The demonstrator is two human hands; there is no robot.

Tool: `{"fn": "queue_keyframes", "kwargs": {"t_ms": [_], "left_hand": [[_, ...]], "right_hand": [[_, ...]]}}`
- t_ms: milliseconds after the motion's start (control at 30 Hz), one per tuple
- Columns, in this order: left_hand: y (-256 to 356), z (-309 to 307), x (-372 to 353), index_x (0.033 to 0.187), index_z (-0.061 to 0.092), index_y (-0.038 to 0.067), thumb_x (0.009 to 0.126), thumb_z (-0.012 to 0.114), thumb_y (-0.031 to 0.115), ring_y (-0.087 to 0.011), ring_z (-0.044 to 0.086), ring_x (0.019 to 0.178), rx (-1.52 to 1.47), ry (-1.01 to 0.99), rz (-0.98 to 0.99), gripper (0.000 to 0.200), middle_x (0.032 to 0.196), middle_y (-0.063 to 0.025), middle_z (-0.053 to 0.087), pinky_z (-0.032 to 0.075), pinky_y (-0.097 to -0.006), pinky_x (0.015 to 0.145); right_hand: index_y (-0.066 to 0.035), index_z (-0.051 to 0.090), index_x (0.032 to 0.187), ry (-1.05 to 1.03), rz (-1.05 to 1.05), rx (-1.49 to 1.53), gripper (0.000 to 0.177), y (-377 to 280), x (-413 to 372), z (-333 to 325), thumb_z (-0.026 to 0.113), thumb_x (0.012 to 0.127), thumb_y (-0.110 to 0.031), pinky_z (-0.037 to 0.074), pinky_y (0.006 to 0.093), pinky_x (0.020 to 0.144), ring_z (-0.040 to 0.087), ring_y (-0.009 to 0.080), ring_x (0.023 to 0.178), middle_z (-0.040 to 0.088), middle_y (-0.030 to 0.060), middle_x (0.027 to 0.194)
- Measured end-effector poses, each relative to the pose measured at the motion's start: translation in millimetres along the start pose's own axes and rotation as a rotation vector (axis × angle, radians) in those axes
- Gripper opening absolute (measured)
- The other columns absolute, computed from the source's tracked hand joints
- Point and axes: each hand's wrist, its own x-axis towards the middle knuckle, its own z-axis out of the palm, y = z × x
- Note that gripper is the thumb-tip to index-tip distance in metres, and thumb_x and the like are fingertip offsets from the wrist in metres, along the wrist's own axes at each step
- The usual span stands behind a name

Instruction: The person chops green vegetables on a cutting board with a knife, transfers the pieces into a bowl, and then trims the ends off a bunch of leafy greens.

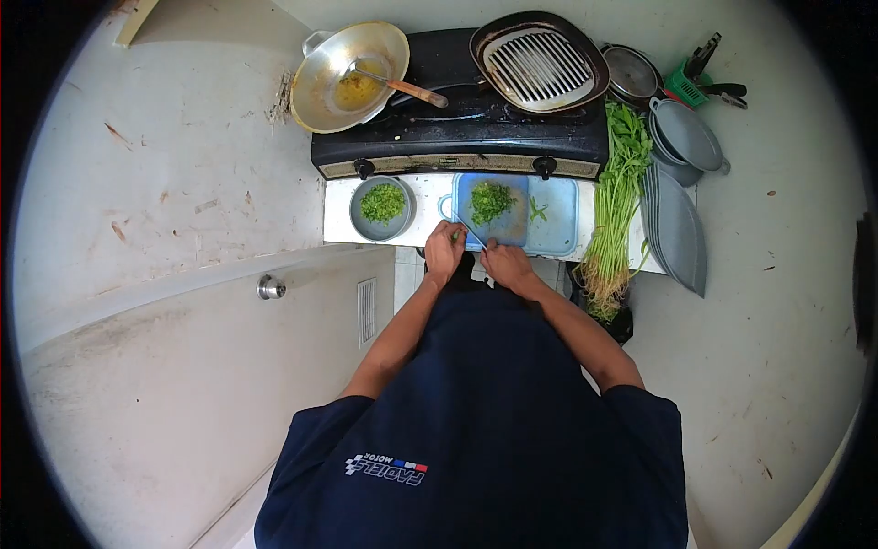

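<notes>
Over the near edge of a blue cutting board (553, 229), my right hand (508, 266) is closed round a small knife (475, 236), its blade slanting up and left. My left hand (444, 252) is closed at the board's near left corner, close to the blade. A bit of green stalk or leaf shows at its fingertips, mostly hidden by the fingers. On the board lies a heap of chopped greens (492, 202), with a few loose leaves (538, 209) to the right. A grey bowl (355, 220) of chopped greens stands to the left.
Behind the board is a black gas stove (430, 151) carrying a wok (315, 96) with a ladle (416, 91) and a grill pan (599, 78). A bunch of leafy stalks (617, 197) hangs over the counter edge at right, beside grey plates (677, 233) and a green basket (684, 85).
</notes>
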Motion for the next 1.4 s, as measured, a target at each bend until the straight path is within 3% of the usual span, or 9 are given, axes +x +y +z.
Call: {"fn": "queue_keyframes", "kwargs": {"t_ms": [267,367,467,667,867,967,1400], "left_hand": [[-6.9,0.9,-1.0,0.093,0.077,0.006,0.086,0.073,0.01,-0.0336,0.068,0.086,0.097,-0.011,0.036,0.009,0.095,-0.0117,0.07,0.054,-0.0441,0.077],[-6.9,-0.7,-2.4,0.092,0.077,0.007,0.084,0.073,0.01,-0.0338,0.065,0.092,0.131,0.047,0.138,0.009,0.096,-0.0113,0.07,0.053,-0.0446,0.083],[-12.6,3.8,-4.2,0.091,0.078,0.007,0.084,0.073,0.01,-0.0339,0.063,0.094,0.133,0.045,0.135,0.009,0.092,-0.0111,0.069,0.052,-0.0446,0.085],[-11.4,-1.4,-3.8,0.093,0.078,0.005,0.085,0.071,0.009,-0.0347,0.063,0.093,0.138,-0.005,0.12,0.011,0.091,-0.0132,0.069,0.052,-0.0446,0.084],[-11.6,-1.6,-2.0,0.092,0.077,0.004,0.085,0.069,0.01,-0.0352,0.064,0.091,0.096,-0.014,0.118,0.012,0.088,-0.0135,0.069,0.052,-0.0446,0.083],[-15.2,1.0,-1.5,0.092,0.077,0.003,0.085,0.069,0.01,-0.0353,0.064,0.091,0.089,-0.033,0.083,0.012,0.088,-0.0143,0.069,0.052,-0.0448,0.083],[-12.4,5.0,-3.5,0.091,0.074,0.002,0.087,0.068,0.008,-0.0328,0.067,0.084,0.004,-0.01,0.007,0.009,0.084,-0.0151,0.069,0.054,-0.0427,0.078]], "right_hand": [[0.004,0.06,0.098,0.011,-0.035,-0.046,0.037,0.0,6.8,2.2,0.051,0.103,-0.031,0.058,0.0518,0.066,0.072,0.0425,0.068,0.071,0.0249,0.072],[0.002,0.063,0.097,0.005,-0.024,-0.065,0.033,0.9,4.7,-1.4,0.054,0.101,-0.028,0.06,0.0493,0.067,0.074,0.0392,0.07,0.072,0.0227,0.073],[0.002,0.063,0.097,0.033,0.012,-0.059,0.034,0.6,4.6,-0.6,0.053,0.102,-0.03,0.06,0.0498,0.067,0.074,0.0393,0.07,0.072,0.0231,0.072],[0.003,0.063,0.096,0.011,0.004,-0.017,0.038,2.1,3.4,-2.4,0.051,0.103,-0.033,0.058,0.0535,0.066,0.072,0.0433,0.068,0.07,0.0258,0.072],[0.003,0.063,0.098,0.012,-0.021,-0.062,0.038,-0.4,1.1,1.3,0.051,0.103,-0.033,0.058,0.0527,0.067,0.072,0.0422,0.069,0.07,0.0247,0.072],[0.002,0.064,0.095,0.02,-0.017,-0.1,0.034,-4.9,4.5,-1.8,0.051,0.102,-0.029,0.06,0.0483,0.067,0.075,0.0375,0.07,0.073,0.0229,0.074],[0.0,0.061,0.096,0.017,-0.005,-0.129,0.032,-2.9,1.6,-1.8,0.051,0.103,-0.03,0.06,0.048,0.065,0.075,0.0368,0.07,0.072,0.0208,0.072]]}}
